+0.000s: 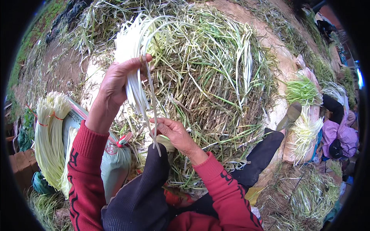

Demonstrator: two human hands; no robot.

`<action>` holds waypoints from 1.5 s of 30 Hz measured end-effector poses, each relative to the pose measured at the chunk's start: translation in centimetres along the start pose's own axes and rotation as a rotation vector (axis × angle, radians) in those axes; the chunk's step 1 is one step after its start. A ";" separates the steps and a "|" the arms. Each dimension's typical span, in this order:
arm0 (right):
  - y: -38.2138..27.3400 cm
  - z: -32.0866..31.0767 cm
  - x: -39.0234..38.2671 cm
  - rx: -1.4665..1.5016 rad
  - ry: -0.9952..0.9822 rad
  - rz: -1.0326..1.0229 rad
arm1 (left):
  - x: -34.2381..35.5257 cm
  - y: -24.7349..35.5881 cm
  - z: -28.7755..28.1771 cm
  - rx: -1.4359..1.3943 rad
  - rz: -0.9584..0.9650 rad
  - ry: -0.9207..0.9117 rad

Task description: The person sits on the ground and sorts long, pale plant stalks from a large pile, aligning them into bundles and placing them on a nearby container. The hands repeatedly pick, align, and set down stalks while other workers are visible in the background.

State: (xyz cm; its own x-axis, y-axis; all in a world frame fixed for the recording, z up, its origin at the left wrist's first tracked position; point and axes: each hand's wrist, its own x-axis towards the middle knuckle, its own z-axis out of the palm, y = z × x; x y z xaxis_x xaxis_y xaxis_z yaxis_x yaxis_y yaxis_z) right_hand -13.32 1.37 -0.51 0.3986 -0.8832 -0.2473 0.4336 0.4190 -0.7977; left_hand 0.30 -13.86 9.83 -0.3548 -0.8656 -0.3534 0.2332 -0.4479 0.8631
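Quite near knee (155, 163), right hand (175, 134) at stalk (153, 102).

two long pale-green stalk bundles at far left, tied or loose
Tied: thin red bands wrap around the two long pale-green stalk bundles near their whitish upper ends.

Red print (111, 148) is borne by a pale green sack (117, 169), letter-like black marks (73, 157) by a red sleeve (85, 173) (neither can be read).

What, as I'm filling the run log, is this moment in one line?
Left hand: holds pale stalks | Right hand: at dangling strand, grip unclear | Left side: tied bundles, sack | Ahead: plant litter
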 end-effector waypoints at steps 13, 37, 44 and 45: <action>1.7 2.0 -6.2 0.632 0.356 0.082 | 3.6 -4.0 0.1 0.133 0.054 0.126; -7.4 -12.6 -8.8 -1.638 0.964 -0.145 | -3.8 -7.0 2.4 -0.552 -0.063 0.062; -4.3 -13.2 -9.5 -1.887 0.687 0.080 | -4.7 -12.5 6.0 -0.362 -0.252 -0.018; -3.4 -11.4 -9.8 -1.868 0.674 -0.016 | -5.0 -12.9 6.9 -0.314 -0.284 -0.061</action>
State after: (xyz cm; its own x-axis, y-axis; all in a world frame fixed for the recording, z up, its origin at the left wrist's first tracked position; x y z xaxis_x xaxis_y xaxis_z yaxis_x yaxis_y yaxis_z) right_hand -27.92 6.19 -1.61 -0.1059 -0.9943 -0.0095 -0.9790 0.1060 -0.1741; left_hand -7.19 -2.20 2.91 -0.4953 -0.6877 -0.5308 0.3798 -0.7209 0.5796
